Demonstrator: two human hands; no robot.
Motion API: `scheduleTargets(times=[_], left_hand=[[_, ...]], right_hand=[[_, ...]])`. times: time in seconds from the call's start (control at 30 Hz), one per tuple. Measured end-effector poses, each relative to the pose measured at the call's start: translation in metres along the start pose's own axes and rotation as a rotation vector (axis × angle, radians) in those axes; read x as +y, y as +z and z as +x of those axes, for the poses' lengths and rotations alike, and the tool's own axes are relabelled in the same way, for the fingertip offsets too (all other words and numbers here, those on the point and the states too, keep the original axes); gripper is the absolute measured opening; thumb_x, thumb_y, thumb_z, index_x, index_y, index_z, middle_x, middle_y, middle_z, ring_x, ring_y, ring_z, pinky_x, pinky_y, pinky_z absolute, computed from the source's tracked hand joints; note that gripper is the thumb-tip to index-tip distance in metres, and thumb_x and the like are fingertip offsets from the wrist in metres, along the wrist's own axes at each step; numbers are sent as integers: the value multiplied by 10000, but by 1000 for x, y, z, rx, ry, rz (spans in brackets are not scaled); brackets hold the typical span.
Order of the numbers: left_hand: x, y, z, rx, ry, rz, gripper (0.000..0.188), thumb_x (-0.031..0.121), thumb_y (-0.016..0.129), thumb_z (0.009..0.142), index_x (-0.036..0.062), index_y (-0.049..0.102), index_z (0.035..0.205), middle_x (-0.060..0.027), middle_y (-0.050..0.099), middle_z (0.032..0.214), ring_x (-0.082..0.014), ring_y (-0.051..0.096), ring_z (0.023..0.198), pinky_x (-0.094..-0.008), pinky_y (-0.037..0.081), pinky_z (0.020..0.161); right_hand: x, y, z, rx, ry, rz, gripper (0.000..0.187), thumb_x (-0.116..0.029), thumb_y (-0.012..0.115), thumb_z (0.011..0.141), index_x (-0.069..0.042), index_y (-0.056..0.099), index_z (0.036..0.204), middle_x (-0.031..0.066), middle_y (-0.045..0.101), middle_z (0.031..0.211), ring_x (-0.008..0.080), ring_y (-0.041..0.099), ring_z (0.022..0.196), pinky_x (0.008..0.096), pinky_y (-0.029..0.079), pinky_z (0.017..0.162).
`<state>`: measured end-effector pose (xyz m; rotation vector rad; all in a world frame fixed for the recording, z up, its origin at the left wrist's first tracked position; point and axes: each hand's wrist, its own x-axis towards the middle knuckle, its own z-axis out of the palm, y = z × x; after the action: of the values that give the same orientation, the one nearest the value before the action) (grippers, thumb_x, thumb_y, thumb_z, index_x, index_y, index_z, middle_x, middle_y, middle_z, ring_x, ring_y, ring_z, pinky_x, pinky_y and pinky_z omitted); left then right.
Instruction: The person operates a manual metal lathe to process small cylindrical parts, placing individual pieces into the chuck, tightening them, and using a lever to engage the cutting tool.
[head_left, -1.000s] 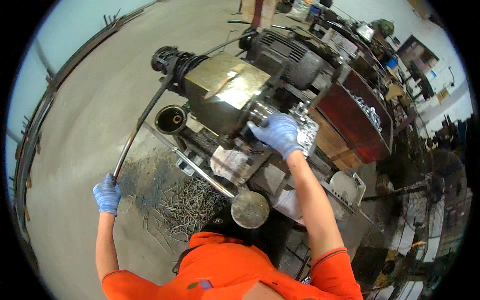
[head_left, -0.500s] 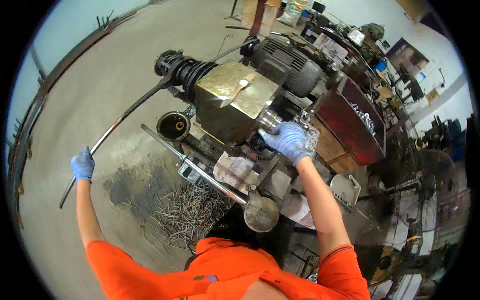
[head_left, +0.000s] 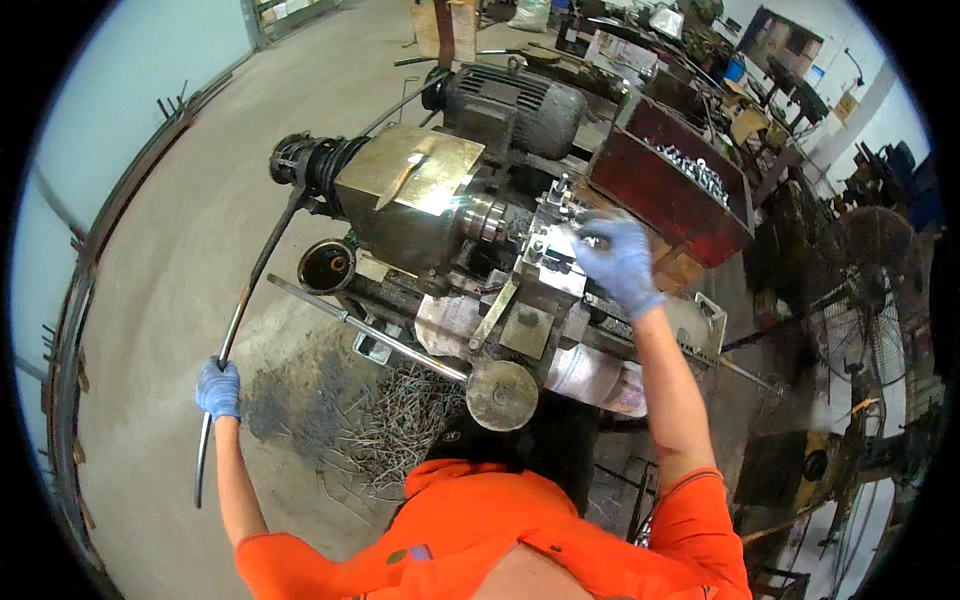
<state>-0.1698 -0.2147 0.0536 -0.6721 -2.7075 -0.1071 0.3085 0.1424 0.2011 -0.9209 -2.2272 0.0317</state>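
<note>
My left hand (head_left: pixel 218 389), in a blue glove, is wrapped around a long metal lever (head_left: pixel 243 305) that slants up to the black clutch end (head_left: pixel 300 165) of a small lathe. My right hand (head_left: pixel 622 265), gloved too and slightly blurred, is raised by the tool slide (head_left: pixel 552 245). Its fingers are curled in, and a small dark, shiny bit shows at the fingertips, too unclear to name. Left of that hand, the chuck (head_left: pixel 485 219) juts from the brass-coloured headstock (head_left: pixel 400 190). On the headstock top lies a brush (head_left: pixel 402 180).
A dark red bin (head_left: pixel 640 165) with small metal parts stands beyond the slide. Behind the headstock sits a motor (head_left: pixel 515 108). A round-ended steel handle (head_left: pixel 400 347) crosses in front, above a heap of thin metal rods (head_left: pixel 400 425). A cup (head_left: pixel 327 266) stands left.
My right hand has come away from beside the chuck, moving right to the tool slide. My left hand, still on the lever, and the lever's lower end have swung toward me and rightward. The view has shifted.
</note>
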Motion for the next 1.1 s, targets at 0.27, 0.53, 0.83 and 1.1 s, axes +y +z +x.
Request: scheduleTargets(times=[0.27, 0.53, 0.83, 1.1], left_hand=[[114, 102, -50, -352, 242, -601, 389, 404, 624, 781, 102, 647, 1025, -155, 656, 870, -325, 629, 812, -412, 486, 726], [192, 218, -30, -522, 816, -160, 275, 330, 530, 788, 119, 667, 900, -146, 653, 920, -332, 618, 880, -430, 482, 752], [193, 122, -14, -617, 753, 78, 344, 395, 570, 750, 149, 664, 970, -122, 657, 962, -302, 625, 900, -398, 496, 781], [112, 95, 22, -641, 196, -883, 373, 309, 595, 847, 13, 611, 1073, -120, 655, 799, -190, 602, 591, -320, 497, 548]], right_hand=[[94, -97, -153, 85, 447, -61, 164, -168, 732, 717, -18, 664, 723, 92, 662, 742, 204, 630, 702, 290, 479, 657], [156, -151, -291, 136, 765, -240, 204, -150, 759, 713, 22, 653, 685, 98, 652, 658, 133, 585, 574, 266, 474, 593], [255, -179, -317, -139, 941, -528, 432, -323, 726, 720, -6, 647, 1003, 164, 657, 984, 280, 633, 885, 345, 477, 805], [307, -193, -328, -603, 1053, -827, 624, -444, 692, 664, -112, 549, 1172, 163, 532, 1224, 324, 478, 1157, 406, 377, 972]])
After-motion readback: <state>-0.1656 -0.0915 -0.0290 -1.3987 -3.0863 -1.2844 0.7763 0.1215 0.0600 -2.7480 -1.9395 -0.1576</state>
